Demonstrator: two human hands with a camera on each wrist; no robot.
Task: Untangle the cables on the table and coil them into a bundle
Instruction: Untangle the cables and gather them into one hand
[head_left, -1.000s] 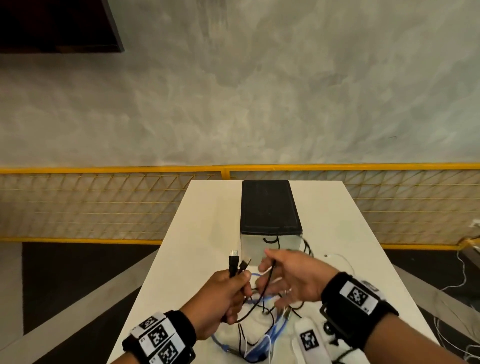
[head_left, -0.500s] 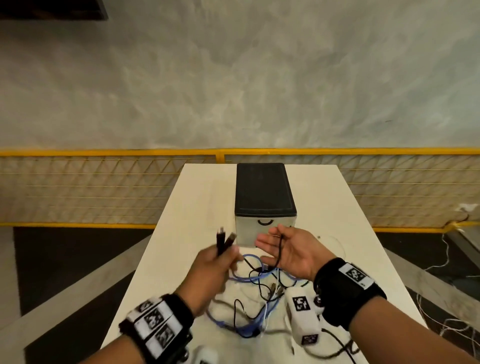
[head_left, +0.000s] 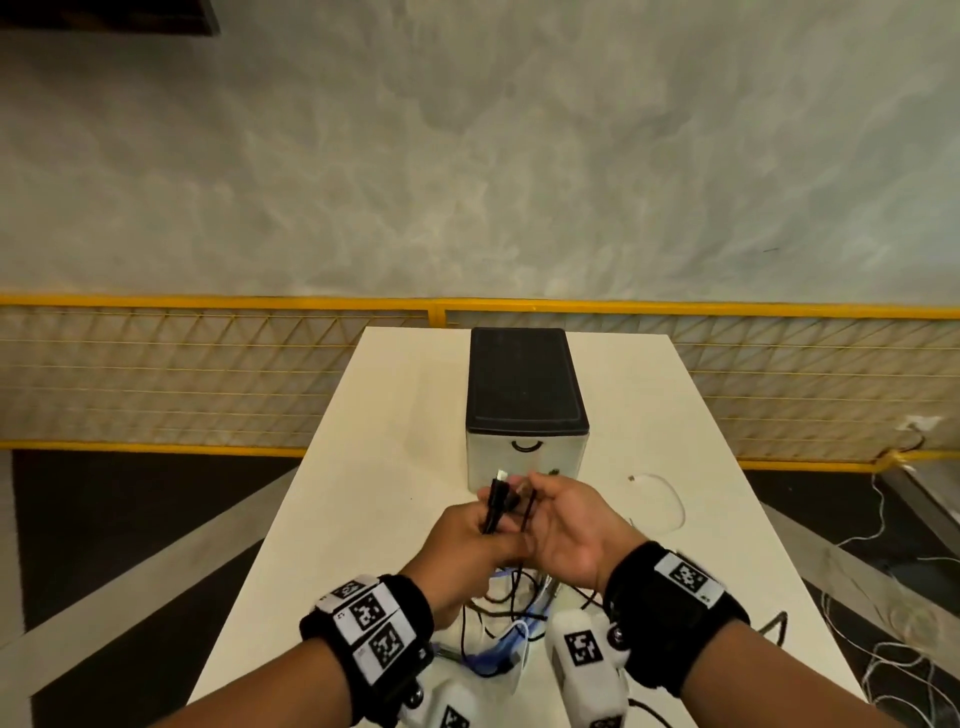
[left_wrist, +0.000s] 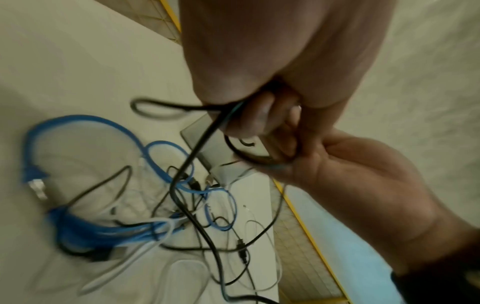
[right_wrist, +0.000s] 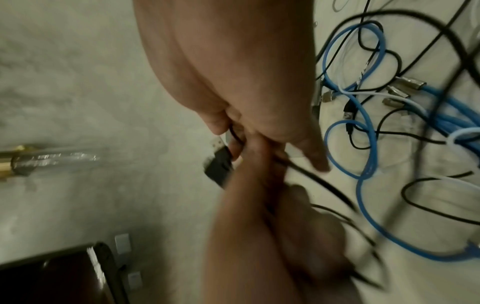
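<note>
My left hand (head_left: 475, 532) grips a black cable (head_left: 496, 506) just below its two USB plugs (head_left: 500, 478), which point upward in front of the box. My right hand (head_left: 558, 506) sits against it, its fingers curled round a strand of the same black cable (left_wrist: 235, 149). In the right wrist view the thumb and fingers pinch the cable beside a black plug (right_wrist: 219, 162). The cable hangs down into a tangle (head_left: 511, 618) of black, blue and white cables on the white table (head_left: 395, 467). A blue network cable (left_wrist: 85, 123) loops through the pile.
A box with a black lid (head_left: 524, 389) stands mid-table just beyond my hands. A thin white cable (head_left: 662, 501) lies alone to the right. A yellow mesh fence (head_left: 208, 374) runs behind the table. Loose white wires (head_left: 893, 670) lie on the floor at right.
My right hand has moved left and closed in on the plug end that my left hand holds. The two hands now touch. The black strand has lifted with them.
</note>
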